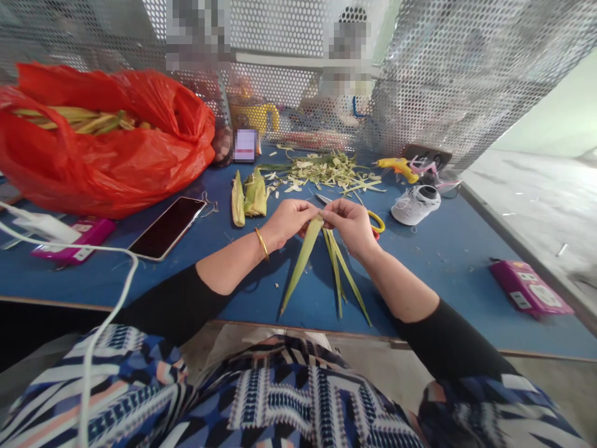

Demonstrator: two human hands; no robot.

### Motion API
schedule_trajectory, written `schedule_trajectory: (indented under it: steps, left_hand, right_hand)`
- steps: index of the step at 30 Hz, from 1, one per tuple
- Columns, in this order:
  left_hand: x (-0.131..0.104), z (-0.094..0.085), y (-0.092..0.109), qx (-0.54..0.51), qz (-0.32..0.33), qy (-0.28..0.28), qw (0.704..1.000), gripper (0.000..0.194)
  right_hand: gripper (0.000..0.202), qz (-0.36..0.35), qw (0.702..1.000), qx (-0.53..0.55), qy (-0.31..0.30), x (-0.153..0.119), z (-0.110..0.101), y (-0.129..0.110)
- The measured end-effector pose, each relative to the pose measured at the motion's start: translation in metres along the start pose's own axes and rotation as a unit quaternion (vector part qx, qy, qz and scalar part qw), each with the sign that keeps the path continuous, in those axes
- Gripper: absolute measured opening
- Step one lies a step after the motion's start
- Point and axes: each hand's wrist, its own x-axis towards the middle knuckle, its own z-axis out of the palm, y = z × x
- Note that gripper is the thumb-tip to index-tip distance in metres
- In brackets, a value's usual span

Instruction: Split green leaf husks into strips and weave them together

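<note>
My left hand [291, 221] and my right hand [349, 225] meet near the middle of the blue table [196, 280]. Both are closed with fingertips pinching the top of a pale green husk leaf [302, 264], whose pointed end hangs down to the left. Narrow green strips [342, 274] hang below my right hand, their top ends hidden by the fingers. Behind my right hand lie scissors [377, 221] with yellow and red handles, partly covered. Two folded husk pieces [255, 194] sit beyond my left hand.
A red bag [116, 168] of husks fills the back left, near a phone [168, 228] and a white cable [109, 317]. Leaf scraps [326, 169] lie at the back. White thread [414, 205], a yellow glue gun [398, 167] and a purple pack [530, 288] are on the right.
</note>
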Motion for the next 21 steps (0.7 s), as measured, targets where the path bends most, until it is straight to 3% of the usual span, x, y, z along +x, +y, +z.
schedule_trajectory:
  steps: [5, 9, 13, 16, 21]
  left_hand:
    - [0.001, 0.003, -0.003, -0.011, 0.022, 0.006, 1.000, 0.027]
    - [0.001, 0.005, -0.004, -0.001, 0.029, 0.017, 0.999, 0.023]
    - [0.003, 0.003, -0.006, 0.060, 0.095, 0.071, 0.991, 0.023]
    - [0.007, -0.001, -0.008, 0.094, 0.125, 0.116, 0.981, 0.021]
    - [0.016, -0.006, -0.013, 0.100, 0.125, 0.144, 0.976, 0.020]
  right_hand:
    - [0.022, -0.065, 0.995, -0.074, -0.002, -0.002, -0.002, 0.002]
    - [0.013, -0.139, 0.973, -0.185, 0.022, -0.005, -0.002, 0.000]
    - [0.011, -0.216, 0.951, -0.221, 0.012, -0.009, 0.000, -0.003]
    - [0.009, -0.230, 0.947, -0.224, -0.021, -0.014, 0.002, -0.007]
    - [0.009, -0.249, 0.928, -0.275, -0.047, -0.023, 0.002, -0.019]
